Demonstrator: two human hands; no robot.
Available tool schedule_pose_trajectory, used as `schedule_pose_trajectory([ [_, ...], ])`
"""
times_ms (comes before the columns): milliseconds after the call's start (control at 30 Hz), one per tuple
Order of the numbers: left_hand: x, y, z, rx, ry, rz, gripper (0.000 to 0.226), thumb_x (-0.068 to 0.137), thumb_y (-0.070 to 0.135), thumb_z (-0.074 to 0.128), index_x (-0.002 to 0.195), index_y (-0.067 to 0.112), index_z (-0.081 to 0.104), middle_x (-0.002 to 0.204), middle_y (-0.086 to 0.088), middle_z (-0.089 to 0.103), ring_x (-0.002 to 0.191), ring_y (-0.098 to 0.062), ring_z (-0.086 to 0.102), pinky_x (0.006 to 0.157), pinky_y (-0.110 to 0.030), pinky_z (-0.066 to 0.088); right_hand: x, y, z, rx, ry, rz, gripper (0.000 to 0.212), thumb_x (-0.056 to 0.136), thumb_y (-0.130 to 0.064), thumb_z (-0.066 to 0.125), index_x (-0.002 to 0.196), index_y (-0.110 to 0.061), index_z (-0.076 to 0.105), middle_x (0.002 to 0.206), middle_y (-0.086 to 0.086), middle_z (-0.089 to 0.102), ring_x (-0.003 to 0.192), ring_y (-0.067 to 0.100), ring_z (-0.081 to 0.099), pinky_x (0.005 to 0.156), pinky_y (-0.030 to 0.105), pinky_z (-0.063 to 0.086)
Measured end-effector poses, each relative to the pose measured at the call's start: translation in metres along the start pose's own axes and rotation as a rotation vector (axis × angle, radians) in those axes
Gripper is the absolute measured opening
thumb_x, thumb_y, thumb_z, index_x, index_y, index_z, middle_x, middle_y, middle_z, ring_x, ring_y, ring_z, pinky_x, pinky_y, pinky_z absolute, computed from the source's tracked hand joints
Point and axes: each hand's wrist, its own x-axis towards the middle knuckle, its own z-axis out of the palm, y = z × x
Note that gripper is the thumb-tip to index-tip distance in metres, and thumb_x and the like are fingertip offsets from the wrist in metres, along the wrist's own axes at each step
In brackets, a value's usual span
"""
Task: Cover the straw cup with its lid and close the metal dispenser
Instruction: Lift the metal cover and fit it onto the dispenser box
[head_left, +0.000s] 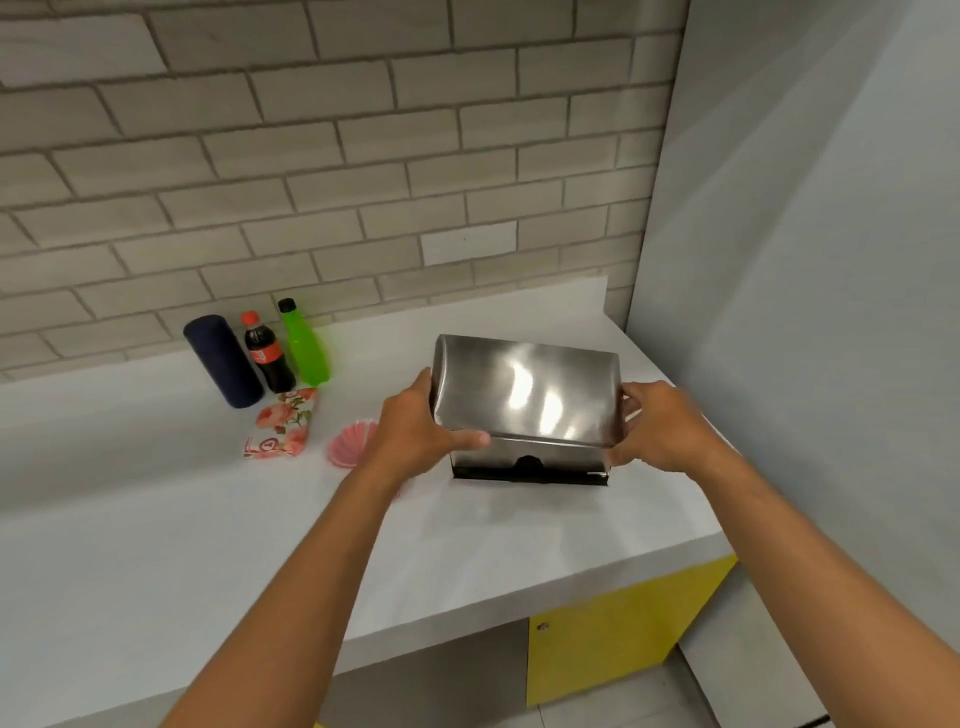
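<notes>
- The shiny, boxy stainless-steel dispenser (524, 400) stands on the white countertop (156, 519), near its right end and close to the plain grey side wall (805, 260); its curved metal cover is down over the body, with a dark slot and a black base strip showing along the front bottom edge.
- The left hand (415, 431) clasps the dispenser's left side — thumb laid across the lower front edge of the cover, fingers wrapped behind out of sight.
- The right hand (654, 426) grips the right side, fingers curled against the end panel and the thumb at the lower front corner.
- Just left of the left wrist lies a pink ribbed plastic cup-like piece (350, 441), partly hidden by the forearm — whether it carries a lid cannot be told.
- Further left lies a floral-patterned pouch in pink and white (283, 423).
- Behind it, near the pale brick-tile wall (311, 130), stand a dark navy cylindrical flask (223, 361), a small cola bottle with a red cap (265, 353) and a bright green bottle with a black cap (304, 343), side by side.
- Under the counter's right end is a yellow cabinet door (613, 639).
</notes>
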Motion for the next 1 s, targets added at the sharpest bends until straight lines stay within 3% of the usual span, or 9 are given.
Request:
schedule_pose_trajectory([
  [67,0.014,0.001,0.010,0.059,0.026,0.000,0.082,0.049,0.058,0.094,0.116,0.028,0.058,0.102,0.010,0.068,0.092,-0.013,0.064,0.066,-0.021,0.047,0.012,0.003,-0.002,0.001,0.016,0.017,0.058,0.048,-0.009,0.096,0.099,-0.011,0.068,0.099,0.005,0.069,0.082,0.026,0.071,0.060,0.037,0.061],
  [133,0.025,-0.004,0.019,0.109,0.041,-0.025,0.084,0.042,0.070,0.089,0.108,0.028,0.058,0.100,0.005,0.063,0.088,-0.017,0.064,0.066,-0.027,0.049,0.022,0.005,-0.003,-0.020,0.022,0.024,0.056,0.047,-0.010,0.094,0.095,-0.010,0.066,0.098,0.007,0.069,0.083,0.029,0.070,0.059,0.040,0.062],
  [233,0.033,-0.008,0.028,0.177,0.073,-0.050,0.084,0.038,0.076,0.085,0.100,0.027,0.059,0.101,0.001,0.053,0.089,-0.019,0.059,0.066,-0.030,0.047,0.032,0.008,-0.002,-0.102,0.015,0.019,0.052,0.049,-0.011,0.095,0.092,-0.009,0.065,0.096,0.006,0.068,0.081,0.026,0.068,0.056,0.031,0.055],
  [367,0.038,-0.010,0.035,0.176,0.113,-0.051,0.087,0.046,0.066,0.092,0.119,0.028,0.064,0.117,0.002,0.044,0.116,-0.018,0.044,0.091,-0.030,0.045,0.044,0.011,0.002,-0.147,-0.022,0.024,0.052,0.051,-0.011,0.096,0.091,-0.007,0.063,0.095,0.006,0.064,0.081,0.025,0.064,0.054,0.028,0.048],
  [500,0.042,-0.015,0.043,0.141,0.082,-0.067,0.084,0.049,0.060,0.094,0.120,0.026,0.066,0.122,0.004,0.044,0.124,-0.019,0.044,0.091,-0.028,0.041,0.052,0.011,0.002,-0.206,-0.073,0.038,0.049,0.054,-0.013,0.097,0.086,-0.010,0.060,0.091,0.003,0.060,0.079,0.022,0.061,0.050,0.023,0.041],
  [700,0.044,-0.019,0.046,0.055,0.056,-0.061,0.054,0.051,0.051,0.097,0.083,0.027,0.061,0.095,0.019,0.053,0.111,-0.017,0.053,0.078,-0.030,0.044,0.066,0.008,0.002,-0.234,-0.111,0.078,0.048,0.055,-0.016,0.097,0.086,-0.010,0.060,0.090,0.004,0.062,0.070,0.017,0.058,0.047,0.023,0.038],
  [867,0.048,-0.020,0.046,0.014,0.030,-0.081,0.058,0.056,0.040,0.099,0.098,0.017,0.067,0.090,0.013,0.064,0.084,-0.004,0.061,0.067,-0.020,0.047,0.071,0.006,0.004,-0.278,-0.119,0.098,0.051,0.056,-0.019,0.097,0.090,-0.012,0.060,0.093,0.003,0.061,0.073,0.018,0.058,0.047,0.021,0.035],
  [1000,0.055,-0.024,0.045,0.029,0.005,-0.110,0.067,0.056,0.048,0.097,0.105,0.013,0.068,0.097,-0.001,0.070,0.089,-0.017,0.065,0.072,-0.028,0.052,0.075,0.003,0.003,-0.295,-0.120,0.109,0.052,0.055,-0.021,0.098,0.086,-0.014,0.056,0.092,0.002,0.059,0.073,0.018,0.057,0.047,0.021,0.033],
])
